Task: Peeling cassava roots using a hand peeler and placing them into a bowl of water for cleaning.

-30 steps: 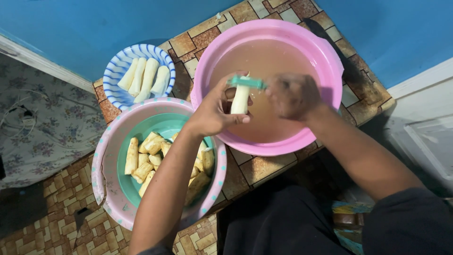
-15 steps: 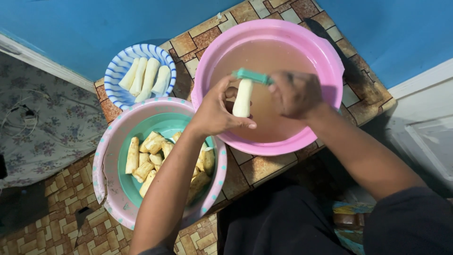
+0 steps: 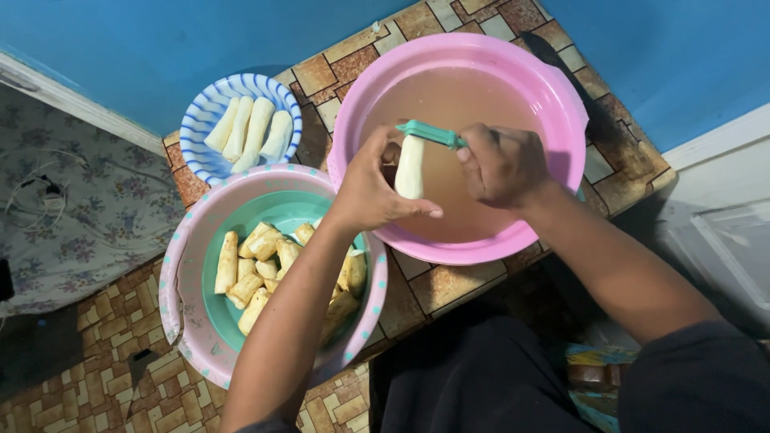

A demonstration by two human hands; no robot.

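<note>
My left hand (image 3: 370, 186) grips a pale peeled cassava piece (image 3: 410, 167) upright over a pink basin (image 3: 553, 88) of brownish water. My right hand (image 3: 501, 163) holds a green peeler (image 3: 429, 133) whose head rests against the top of the piece. Below my left forearm stands a pink-rimmed basin with a teal inside (image 3: 188, 277), holding several yellowish unpeeled cassava pieces (image 3: 253, 269). A blue-and-white striped bowl (image 3: 200, 120) behind it holds several white peeled pieces (image 3: 249, 132).
The bowls stand on a low table with a brown tile pattern (image 3: 449, 281), set against a blue wall (image 3: 120, 48). A floral cloth (image 3: 72, 208) lies to the left. My dark-clothed lap (image 3: 481, 385) fills the bottom.
The peeler has slid from the middle of the cassava piece up to its top end. Both hands have shifted slightly to the right over the pink basin.
</note>
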